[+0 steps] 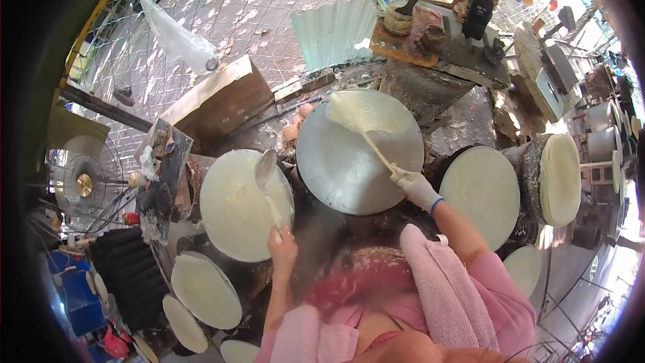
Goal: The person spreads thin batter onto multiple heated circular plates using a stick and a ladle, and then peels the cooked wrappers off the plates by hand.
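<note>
My left hand (pixel 282 249) is bare and grips the handle of a metal ladle (pixel 265 169), whose bowl is over the upper right of a griddle covered with pale batter (pixel 242 206). In my right hand (pixel 415 189), in a white glove with a blue band at the wrist, is a thin stick. Its far end reaches a thin, pale, translucent sheet or patch (pixel 370 111) at the top of the round metal griddle (pixel 352 176); whether that is batter or a spreader cannot be told. The griddle's lower part is bare metal.
Pale rounds lie on a griddle at right (pixel 481 194) and on a drum-like stand (pixel 561 180). More rounds are at lower left (pixel 206 290). A cardboard box (pixel 221 101), wire fence, standing fan (pixel 84 185) and cluttered board with a pot (pixel 398 17) stand around.
</note>
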Available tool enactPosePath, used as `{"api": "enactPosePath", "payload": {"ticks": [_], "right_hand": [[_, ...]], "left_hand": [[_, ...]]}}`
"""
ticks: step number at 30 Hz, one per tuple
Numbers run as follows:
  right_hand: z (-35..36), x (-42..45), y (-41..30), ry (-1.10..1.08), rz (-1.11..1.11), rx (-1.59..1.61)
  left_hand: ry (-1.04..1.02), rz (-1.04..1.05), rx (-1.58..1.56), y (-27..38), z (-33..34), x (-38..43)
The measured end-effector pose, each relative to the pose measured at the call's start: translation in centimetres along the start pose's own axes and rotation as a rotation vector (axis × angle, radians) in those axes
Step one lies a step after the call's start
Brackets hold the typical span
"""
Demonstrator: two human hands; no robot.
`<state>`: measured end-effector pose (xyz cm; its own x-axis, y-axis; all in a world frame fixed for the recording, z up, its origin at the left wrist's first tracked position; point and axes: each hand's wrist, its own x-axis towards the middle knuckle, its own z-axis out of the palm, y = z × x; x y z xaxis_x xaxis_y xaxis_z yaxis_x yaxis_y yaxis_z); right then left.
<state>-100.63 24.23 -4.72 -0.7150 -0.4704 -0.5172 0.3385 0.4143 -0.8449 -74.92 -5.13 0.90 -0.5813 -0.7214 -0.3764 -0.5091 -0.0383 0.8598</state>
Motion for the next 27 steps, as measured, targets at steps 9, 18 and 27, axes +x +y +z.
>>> {"api": "enactPosePath", "payload": {"ticks": [9,18,27], "right_hand": [[-7.0,3.0,-2.3,-0.063,0.012,-0.257],[-10.3,6.2,-2.8,-0.154,-0.067,-0.307],[-9.7,4.6,-5.9,-0.458,0.03,-0.268]], "left_hand": [[0.027,-0.14,-0.071,0.4,1.4,-3.0],[0.077,-0.053,0.123,-2.4,1.5,-3.4],[0.177,-0.047,0.137,-5.3,-0.1,-6.1]]}}
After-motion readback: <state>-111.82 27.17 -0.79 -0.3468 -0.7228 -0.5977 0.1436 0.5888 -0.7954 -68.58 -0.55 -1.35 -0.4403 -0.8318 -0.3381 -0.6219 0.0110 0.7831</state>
